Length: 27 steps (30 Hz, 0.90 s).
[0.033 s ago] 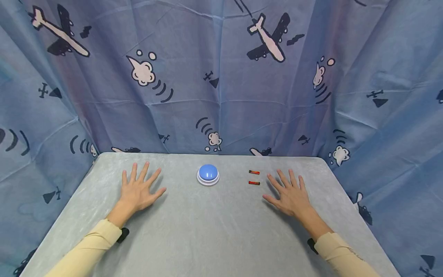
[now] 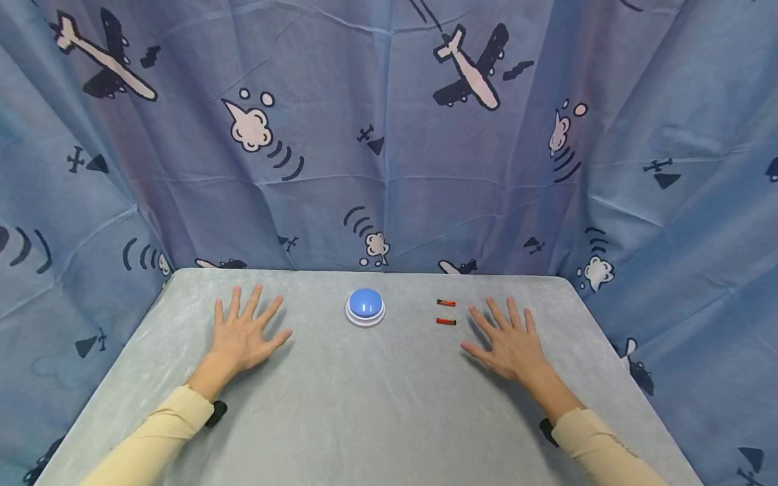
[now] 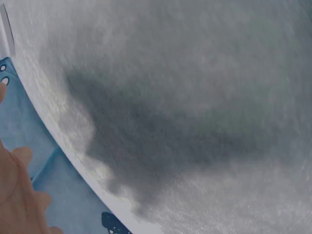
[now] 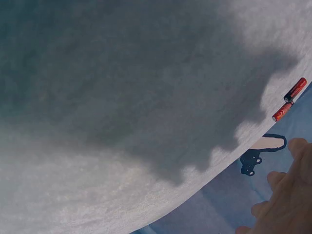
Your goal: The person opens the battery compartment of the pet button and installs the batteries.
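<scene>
My left hand (image 2: 240,337) hovers palm down over the left part of the grey table, fingers straight and spread, holding nothing. On the other side my right hand (image 2: 510,344) is held the same way, its shadow on the surface below. Between them, toward the back, sits a push button (image 2: 365,304) with a blue dome on a white round base. Two small red-and-black batteries, a far battery (image 2: 446,303) and a near battery (image 2: 446,322), lie side by side just left of my right fingertips, untouched. Both batteries (image 4: 295,89) also show in the right wrist view.
The grey table (image 2: 365,405) has rounded back corners. Behind it and at both sides hangs a blue curtain (image 2: 328,223) printed with planes and clouds. Dark bands (image 2: 215,413) sit on both wrists, by the cream sleeves (image 2: 152,439).
</scene>
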Each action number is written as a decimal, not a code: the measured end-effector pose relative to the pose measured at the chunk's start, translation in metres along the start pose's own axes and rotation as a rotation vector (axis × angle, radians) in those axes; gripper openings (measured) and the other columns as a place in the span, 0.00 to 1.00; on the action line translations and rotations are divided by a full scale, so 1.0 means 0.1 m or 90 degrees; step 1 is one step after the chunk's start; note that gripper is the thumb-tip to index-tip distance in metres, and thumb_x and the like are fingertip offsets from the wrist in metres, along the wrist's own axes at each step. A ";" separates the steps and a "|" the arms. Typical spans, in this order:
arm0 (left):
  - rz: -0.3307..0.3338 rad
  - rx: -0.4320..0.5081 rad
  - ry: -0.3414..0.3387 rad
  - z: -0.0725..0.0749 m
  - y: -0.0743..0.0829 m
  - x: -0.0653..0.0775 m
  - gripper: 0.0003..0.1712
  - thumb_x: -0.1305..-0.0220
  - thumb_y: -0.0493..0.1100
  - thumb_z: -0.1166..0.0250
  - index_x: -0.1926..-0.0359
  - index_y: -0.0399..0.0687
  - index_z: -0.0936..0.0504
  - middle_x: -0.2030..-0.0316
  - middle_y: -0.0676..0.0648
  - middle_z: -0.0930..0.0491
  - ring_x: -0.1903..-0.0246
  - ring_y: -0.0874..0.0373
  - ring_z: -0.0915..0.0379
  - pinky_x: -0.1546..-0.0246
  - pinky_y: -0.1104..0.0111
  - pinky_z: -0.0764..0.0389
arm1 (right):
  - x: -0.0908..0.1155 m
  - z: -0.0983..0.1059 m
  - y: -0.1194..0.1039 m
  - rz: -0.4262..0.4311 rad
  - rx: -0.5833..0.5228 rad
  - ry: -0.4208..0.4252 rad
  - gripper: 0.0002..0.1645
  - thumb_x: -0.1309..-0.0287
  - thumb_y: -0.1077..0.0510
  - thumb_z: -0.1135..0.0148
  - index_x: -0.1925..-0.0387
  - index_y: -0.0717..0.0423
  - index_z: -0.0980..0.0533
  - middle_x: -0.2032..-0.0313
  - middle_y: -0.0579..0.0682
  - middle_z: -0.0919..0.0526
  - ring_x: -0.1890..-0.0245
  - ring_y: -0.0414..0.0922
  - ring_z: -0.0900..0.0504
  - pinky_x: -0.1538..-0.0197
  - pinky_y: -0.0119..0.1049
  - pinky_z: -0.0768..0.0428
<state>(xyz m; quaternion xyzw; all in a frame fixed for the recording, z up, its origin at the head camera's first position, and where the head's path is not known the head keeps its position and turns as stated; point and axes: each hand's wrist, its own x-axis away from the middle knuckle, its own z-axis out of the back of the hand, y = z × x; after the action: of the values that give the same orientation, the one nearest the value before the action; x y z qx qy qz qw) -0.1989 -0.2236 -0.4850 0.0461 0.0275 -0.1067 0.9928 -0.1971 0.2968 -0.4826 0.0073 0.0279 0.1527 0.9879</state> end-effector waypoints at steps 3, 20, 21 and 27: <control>0.000 -0.001 0.003 0.01 0.00 0.01 0.47 0.32 0.76 0.51 0.21 0.57 0.39 0.22 0.35 0.54 0.26 0.27 0.70 0.35 0.29 0.68 | -0.01 -0.01 0.00 -0.002 -0.001 0.002 0.52 0.36 0.21 0.53 0.22 0.46 0.40 0.24 0.62 0.46 0.25 0.69 0.59 0.32 0.72 0.60; -0.076 0.255 0.042 0.12 0.07 -0.03 0.38 0.28 0.60 0.39 0.27 0.43 0.32 0.31 0.34 0.33 0.34 0.31 0.39 0.37 0.36 0.38 | 0.03 0.20 0.15 0.010 -0.298 0.021 0.42 0.28 0.39 0.42 0.25 0.58 0.39 0.29 0.66 0.36 0.31 0.68 0.40 0.34 0.69 0.41; -0.082 0.319 0.037 0.12 0.07 -0.03 0.37 0.28 0.57 0.37 0.28 0.41 0.32 0.33 0.34 0.31 0.36 0.32 0.35 0.39 0.38 0.34 | 0.04 0.20 0.18 0.008 -0.361 0.027 0.39 0.28 0.44 0.40 0.27 0.61 0.36 0.32 0.67 0.32 0.34 0.67 0.34 0.36 0.67 0.35; -0.080 0.634 -0.002 0.08 0.08 -0.05 0.29 0.30 0.45 0.32 0.34 0.38 0.27 0.39 0.34 0.25 0.42 0.34 0.26 0.44 0.50 0.22 | 0.12 0.13 0.29 -0.025 -0.565 0.064 0.24 0.30 0.57 0.35 0.40 0.68 0.25 0.46 0.64 0.19 0.47 0.58 0.18 0.46 0.40 0.19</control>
<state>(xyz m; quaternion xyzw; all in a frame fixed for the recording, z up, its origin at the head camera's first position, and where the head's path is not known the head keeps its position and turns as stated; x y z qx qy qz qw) -0.2018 -0.2160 -0.4759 0.5128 -0.0254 -0.1664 0.8419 -0.1938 0.3275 -0.4701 -0.4253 0.0081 0.1309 0.8955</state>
